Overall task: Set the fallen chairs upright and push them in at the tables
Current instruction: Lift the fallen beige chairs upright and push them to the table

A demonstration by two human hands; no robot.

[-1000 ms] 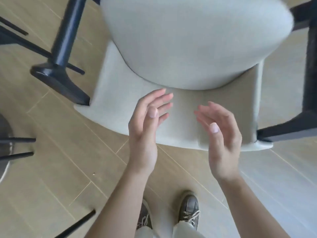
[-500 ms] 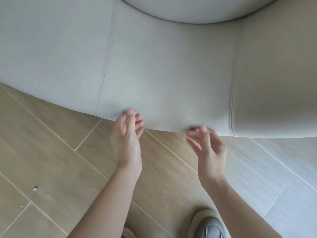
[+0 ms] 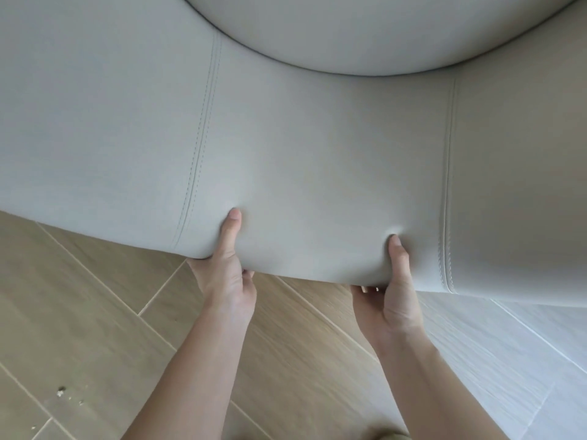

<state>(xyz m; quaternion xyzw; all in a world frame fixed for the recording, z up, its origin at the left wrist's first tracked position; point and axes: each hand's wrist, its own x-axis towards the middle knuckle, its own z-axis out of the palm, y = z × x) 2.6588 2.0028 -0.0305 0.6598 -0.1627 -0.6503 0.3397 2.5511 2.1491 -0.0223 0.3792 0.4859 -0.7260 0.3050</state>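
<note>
Head view: my L hand (image 3: 225, 274) and R hand (image 3: 394, 300), open at the rim of the fallen chair (image 3: 286, 138) 0.5 s before, now gripped its padded edge, thumbs on top, fingers under. Chair lay low over the floor (image 3: 95, 312), not yet upright; lift could begin.

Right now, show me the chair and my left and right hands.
chair (image 3: 317, 160): head view, panel between seams.
left hand (image 3: 227, 276): head view, thumb base.
right hand (image 3: 398, 301): head view, thumb base.

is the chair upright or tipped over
Tipped: the chair lies with its backrest edge low over the floor, left hand and right hand gripping it from underneath. Legs out of view.
</note>
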